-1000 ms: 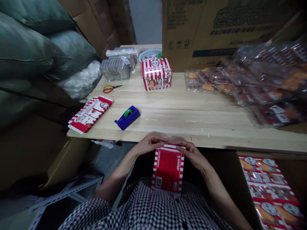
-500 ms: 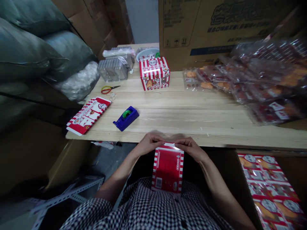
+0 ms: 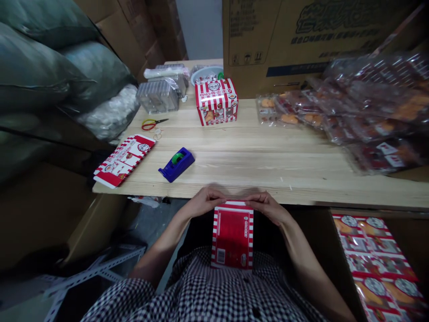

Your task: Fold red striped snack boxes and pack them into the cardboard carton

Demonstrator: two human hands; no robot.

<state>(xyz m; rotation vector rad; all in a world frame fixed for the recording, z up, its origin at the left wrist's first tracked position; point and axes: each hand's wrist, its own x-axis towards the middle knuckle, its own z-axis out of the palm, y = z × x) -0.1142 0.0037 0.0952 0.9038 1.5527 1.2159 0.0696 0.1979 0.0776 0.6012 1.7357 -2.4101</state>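
Thumbs and fingers of both hands pinch the far edge of a red box: the left hand [image 3: 208,201] holds its left corner, the right hand [image 3: 268,207] its right, with only a narrow grip at each. This red box [image 3: 233,237] is in front of the person's body, just off the near edge of the wooden table [image 3: 254,152]. Its long axis runs away from the body – the near end reaches the checked shirt [image 3: 214,290], the far end points toward the table. A plain red panel with striped sides faces up, its barcode at the near left corner and a line of lettering running lengthwise along the right.

On the table, a blue tape dispenser [image 3: 176,164] sits ahead of the left hand, lying aslant. Left of it is a flat carton [image 3: 124,161], also slanted; scissors [image 3: 152,124] lie behind, blades pointing right. Farther back stands a striped box [image 3: 217,102], with clear trays [image 3: 157,97] to its left. Clear packets [image 3: 351,112] pile up at the right.
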